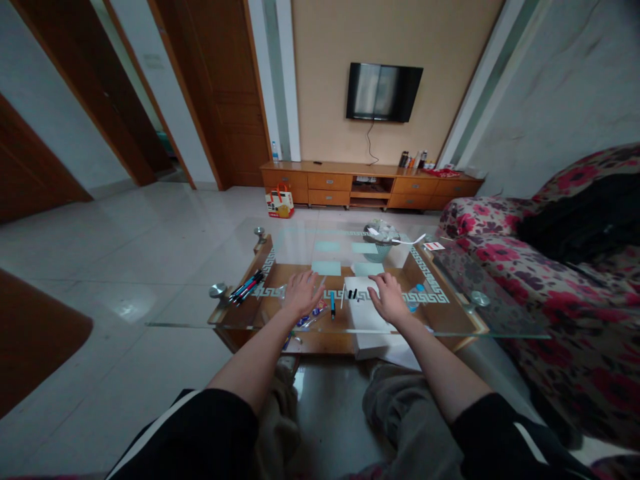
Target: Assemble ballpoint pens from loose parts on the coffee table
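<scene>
My left hand (301, 295) rests over the glass coffee table (295, 243) with its fingers stretched forward, holding nothing. My right hand (389, 299) is level with it on the other side, fingers apart and nothing in them. Between the two hands lie a blue pen-like barrel (333, 305), a thin white stick (343, 293) and small black pieces (353, 294), perhaps pen parts. Beside my left wrist is a crumpled clear and coloured wrapper (315, 312); whether it is on the glass or the shelf below, I cannot tell. Several pens (246, 288) lie bunched at the table's left side.
A lined waste basket (378, 251) shows near the table's far edge. Below the glass is a white box (367, 313). A flowered sofa (530, 260) stands to the right. Across the room are a wooden TV cabinet (327, 180) and a paper bag (280, 203).
</scene>
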The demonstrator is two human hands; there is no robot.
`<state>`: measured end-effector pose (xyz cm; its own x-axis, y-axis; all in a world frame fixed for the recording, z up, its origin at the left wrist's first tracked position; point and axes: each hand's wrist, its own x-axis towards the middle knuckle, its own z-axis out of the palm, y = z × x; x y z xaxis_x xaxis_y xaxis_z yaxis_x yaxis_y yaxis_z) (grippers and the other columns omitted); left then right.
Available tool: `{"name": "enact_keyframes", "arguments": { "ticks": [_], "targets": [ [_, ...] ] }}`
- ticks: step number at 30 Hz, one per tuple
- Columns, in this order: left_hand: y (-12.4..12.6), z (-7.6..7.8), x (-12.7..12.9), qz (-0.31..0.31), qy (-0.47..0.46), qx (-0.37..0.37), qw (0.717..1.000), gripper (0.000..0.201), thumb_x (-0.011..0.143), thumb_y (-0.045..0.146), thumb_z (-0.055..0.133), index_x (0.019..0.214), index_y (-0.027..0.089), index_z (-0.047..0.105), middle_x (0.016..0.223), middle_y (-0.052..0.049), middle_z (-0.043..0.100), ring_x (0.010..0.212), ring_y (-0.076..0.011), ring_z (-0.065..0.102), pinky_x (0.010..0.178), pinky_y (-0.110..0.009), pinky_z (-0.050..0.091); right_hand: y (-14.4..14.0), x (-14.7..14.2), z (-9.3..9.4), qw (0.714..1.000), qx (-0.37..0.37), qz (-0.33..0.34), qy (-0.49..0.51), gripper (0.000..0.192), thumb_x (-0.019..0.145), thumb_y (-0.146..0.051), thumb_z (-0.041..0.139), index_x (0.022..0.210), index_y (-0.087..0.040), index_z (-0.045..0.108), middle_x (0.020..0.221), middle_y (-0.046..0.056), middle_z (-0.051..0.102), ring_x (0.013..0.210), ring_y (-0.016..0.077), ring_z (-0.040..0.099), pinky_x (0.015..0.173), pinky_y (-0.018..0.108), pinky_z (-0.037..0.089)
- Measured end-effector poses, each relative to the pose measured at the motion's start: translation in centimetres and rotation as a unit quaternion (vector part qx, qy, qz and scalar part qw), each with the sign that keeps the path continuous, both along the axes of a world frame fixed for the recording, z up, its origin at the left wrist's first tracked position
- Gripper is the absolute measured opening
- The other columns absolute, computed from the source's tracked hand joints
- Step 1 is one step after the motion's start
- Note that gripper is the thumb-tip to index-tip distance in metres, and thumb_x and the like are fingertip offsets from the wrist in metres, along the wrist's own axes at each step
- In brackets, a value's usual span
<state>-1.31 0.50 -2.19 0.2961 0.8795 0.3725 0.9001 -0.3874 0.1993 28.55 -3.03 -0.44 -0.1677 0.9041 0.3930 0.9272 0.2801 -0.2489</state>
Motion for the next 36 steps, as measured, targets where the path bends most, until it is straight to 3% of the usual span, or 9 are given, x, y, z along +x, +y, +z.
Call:
{"name": "enact_keyframes", "arguments": {
  "ticks": [4,8,12,19,25,31,36],
  "targets": [
    [-1.2,1.0,2.0,-0.094,0.030,-0.014,0.995,0.039,0.101,0.046,0.033,0.117,0.023,0.060,0.125,-0.010,0.059,0.116,-0.0265,0.052,0.100,-0.045,0.038,-0.4,-1.9,0.8,0.993,-0.057,0.098,0.029,0.023,0.098,-0.025,0.046,0.116,-0.020,0.061,0.104,0.008,0.062,0.088,0.0187,0.059,0.080,0.028,0.044],
    [-1.8,0.9,3.0,-0.136,0.043,-0.025,0.989,0.035,0.099,0.044,0.040,0.124,0.024,0.056,0.124,-0.010,0.057,0.116,-0.0268,0.051,0.098,-0.043,0.038,-0.8,-3.0,0.7,0.984,-0.109,0.140,0.011,0.016,0.096,-0.024,0.051,0.100,-0.019,0.066,0.093,0.005,0.065,0.080,0.0157,0.059,0.073,0.024,0.042],
    [-1.8,0.5,3.0,-0.154,0.044,-0.042,0.986,0.043,0.095,0.047,0.048,0.132,0.025,0.050,0.132,-0.010,0.054,0.120,-0.0288,0.048,0.100,-0.046,0.037,-0.8,-2.9,0.3,0.982,-0.139,0.127,-0.009,0.017,0.093,-0.025,0.055,0.104,-0.019,0.067,0.095,0.007,0.067,0.081,0.0160,0.061,0.074,0.024,0.042],
    [-1.2,-0.2,1.8,-0.180,0.042,-0.075,0.980,0.042,0.095,0.048,0.047,0.130,0.025,0.052,0.131,-0.009,0.055,0.120,-0.0280,0.049,0.101,-0.046,0.036,-0.4,-2.3,-0.2,0.974,-0.184,0.127,-0.046,0.020,0.092,-0.024,0.057,0.106,-0.020,0.071,0.094,0.007,0.070,0.088,0.0182,0.063,0.082,0.026,0.043],
    [-1.0,-0.6,1.7,-0.177,0.034,-0.070,0.981,0.049,0.094,0.049,0.050,0.136,0.023,0.048,0.135,-0.012,0.053,0.122,-0.0292,0.048,0.103,-0.047,0.034,-0.4,-2.3,-0.4,0.977,-0.164,0.128,-0.041,0.018,0.091,-0.024,0.057,0.100,-0.022,0.072,0.092,0.006,0.070,0.086,0.0188,0.064,0.078,0.026,0.045],
    [-1.0,-0.6,1.8,-0.181,0.037,-0.063,0.981,0.040,0.093,0.048,0.053,0.123,0.022,0.055,0.127,-0.010,0.056,0.118,-0.0283,0.050,0.101,-0.045,0.035,-0.2,-2.1,-0.6,0.975,-0.171,0.131,-0.047,0.015,0.089,-0.021,0.058,0.094,-0.022,0.072,0.091,0.006,0.070,0.087,0.0188,0.064,0.080,0.027,0.046],
    [-0.9,-0.5,1.8,-0.184,0.027,-0.063,0.980,0.045,0.091,0.055,0.054,0.119,0.020,0.055,0.119,-0.011,0.056,0.113,-0.0282,0.051,0.096,-0.043,0.039,-0.2,-2.3,-0.7,0.975,-0.176,0.127,-0.044,0.012,0.088,-0.019,0.059,0.090,-0.020,0.071,0.087,0.006,0.069,0.084,0.0183,0.063,0.075,0.025,0.044]
  ]
}}
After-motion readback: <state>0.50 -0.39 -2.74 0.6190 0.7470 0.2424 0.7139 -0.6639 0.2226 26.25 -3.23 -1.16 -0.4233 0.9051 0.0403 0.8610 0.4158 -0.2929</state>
